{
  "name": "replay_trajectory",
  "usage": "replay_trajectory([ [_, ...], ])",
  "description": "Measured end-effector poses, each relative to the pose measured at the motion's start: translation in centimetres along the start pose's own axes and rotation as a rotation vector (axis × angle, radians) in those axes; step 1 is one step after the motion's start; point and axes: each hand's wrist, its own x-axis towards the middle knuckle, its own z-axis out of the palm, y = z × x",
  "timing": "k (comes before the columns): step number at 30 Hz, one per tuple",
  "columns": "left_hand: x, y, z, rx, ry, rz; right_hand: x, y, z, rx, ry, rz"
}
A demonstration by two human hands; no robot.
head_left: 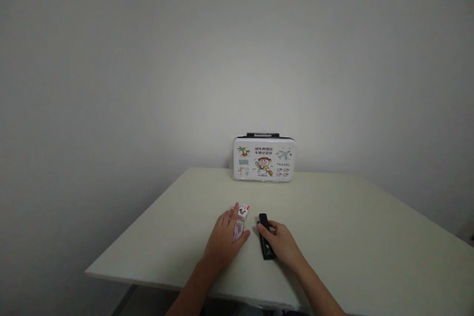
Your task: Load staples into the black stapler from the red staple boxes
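My left hand [222, 239] lies over a pinkish printed paper item [238, 230], its fingers stretched forward and the thumb apart. Part of that item is hidden under the palm and fingers. At the fingertips is a small white box [243, 211] with red and black print, next to my index finger. To the right, my right hand [282, 242] is closed on a long black stapler [265, 237], thumb on top and fingers along its right side. The stapler points away from me and appears to rest on the table.
A white case [264, 160] with cartoon prints and a black handle stands upright at the back of the pale table [166, 237]. Behind it rises a plain grey wall [237, 59]. The table's front edge runs beneath my forearms.
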Motion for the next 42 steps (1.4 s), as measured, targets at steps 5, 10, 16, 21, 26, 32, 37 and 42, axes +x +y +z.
replay_trajectory([
  [5,0.3,1.0,0.6,-0.005,0.025,0.022,-0.3,-0.3,0.7,0.056,0.038,-0.032],
  [10,-2.0,2.5,-0.1,0.023,0.026,-0.004,-0.4,-0.6,2.7,0.143,-0.057,-0.112],
  [16,-5.0,0.5,-2.5,0.134,0.043,-0.070,0.1,-1.2,8.3,0.189,-0.122,-0.226],
  [21,-7.1,-5.1,-4.3,0.238,0.071,-0.054,0.8,-3.0,13.7,0.147,-0.070,-0.198],
  [26,-7.7,-8.7,-5.1,0.262,0.088,-0.122,1.1,-4.7,15.6,0.179,-0.053,-0.073],
  [32,-6.8,-3.8,-6.4,0.156,0.359,-0.196,0.2,-1.1,7.8,0.188,0.230,-0.102],
  [37,-3.8,4.8,-4.4,0.046,0.156,0.036,-0.8,4.4,-2.7,-0.268,0.345,-0.241],
  [42,-1.1,7.7,0.7,0.088,-0.120,-0.014,-2.5,6.5,-6.8,-0.795,0.182,-0.197],
])
